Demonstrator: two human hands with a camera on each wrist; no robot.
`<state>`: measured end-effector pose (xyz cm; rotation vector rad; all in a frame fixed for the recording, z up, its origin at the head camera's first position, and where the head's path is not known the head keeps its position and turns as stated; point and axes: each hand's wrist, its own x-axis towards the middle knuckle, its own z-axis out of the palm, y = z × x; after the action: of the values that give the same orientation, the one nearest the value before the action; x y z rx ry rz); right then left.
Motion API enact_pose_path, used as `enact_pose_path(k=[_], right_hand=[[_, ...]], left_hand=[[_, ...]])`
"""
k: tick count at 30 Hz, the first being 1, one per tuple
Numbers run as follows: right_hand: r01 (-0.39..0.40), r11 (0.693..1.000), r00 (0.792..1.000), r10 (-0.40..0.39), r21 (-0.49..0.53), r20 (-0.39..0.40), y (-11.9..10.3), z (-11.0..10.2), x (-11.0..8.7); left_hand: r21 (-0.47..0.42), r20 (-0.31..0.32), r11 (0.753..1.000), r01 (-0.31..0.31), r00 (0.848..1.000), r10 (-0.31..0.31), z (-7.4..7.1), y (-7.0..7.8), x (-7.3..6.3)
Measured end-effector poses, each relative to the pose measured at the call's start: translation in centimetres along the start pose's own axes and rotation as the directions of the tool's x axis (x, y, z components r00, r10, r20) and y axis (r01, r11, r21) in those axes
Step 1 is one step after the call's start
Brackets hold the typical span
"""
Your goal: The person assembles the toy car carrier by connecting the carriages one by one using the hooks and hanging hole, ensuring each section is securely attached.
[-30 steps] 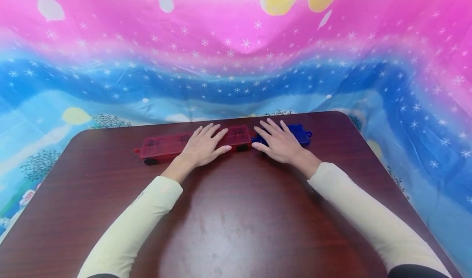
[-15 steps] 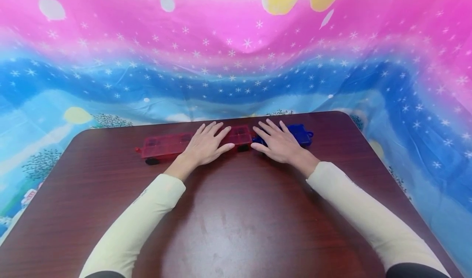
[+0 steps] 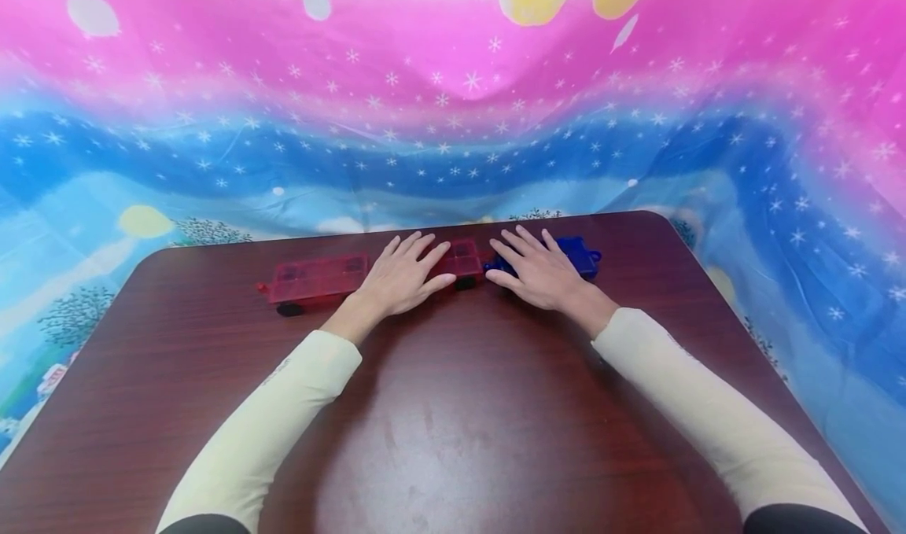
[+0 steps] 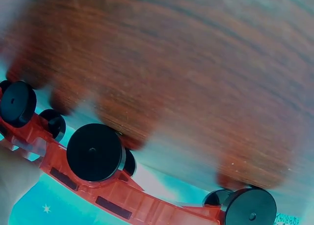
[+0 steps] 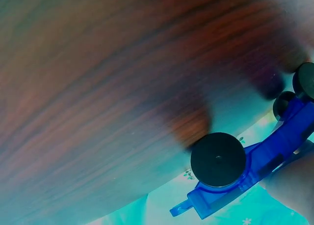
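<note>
Two red see-through toy train car bases with black wheels stand in a row along the far side of the table, the left one (image 3: 318, 277) and the right one (image 3: 463, 260). My left hand (image 3: 399, 280) rests flat over where they meet, fingers spread, hiding the joint. A blue toy train car base (image 3: 579, 256) of the same kind stands at the right end of the row. Over its left part lies my right hand (image 3: 541, 274), fingers straight and spread. The left wrist view shows a red base (image 4: 147, 200) from the side; the right wrist view shows the blue base (image 5: 265, 161).
The brown wooden table (image 3: 439, 408) has rounded far corners, and its far edge runs just behind the row. A pink and blue snowflake cloth (image 3: 425, 125) hangs behind the table and along its right side.
My left hand has slid slightly to the right along the red bases. My right hand has stayed nearly in place, fingers still straight. The row of bases has not visibly moved.
</note>
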<state>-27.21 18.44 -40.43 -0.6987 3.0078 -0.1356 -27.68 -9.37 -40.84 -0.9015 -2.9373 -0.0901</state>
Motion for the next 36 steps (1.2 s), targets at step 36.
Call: enact_pose_path(k=[36], right_hand=[[0.013,0.999,1.000,-0.014,-0.047,-0.007,1.5,0.5,-0.7]], left_hand=[[-0.010,-0.001,1.000,-0.023,1.000,0.023,1.2,0.1,0.4]])
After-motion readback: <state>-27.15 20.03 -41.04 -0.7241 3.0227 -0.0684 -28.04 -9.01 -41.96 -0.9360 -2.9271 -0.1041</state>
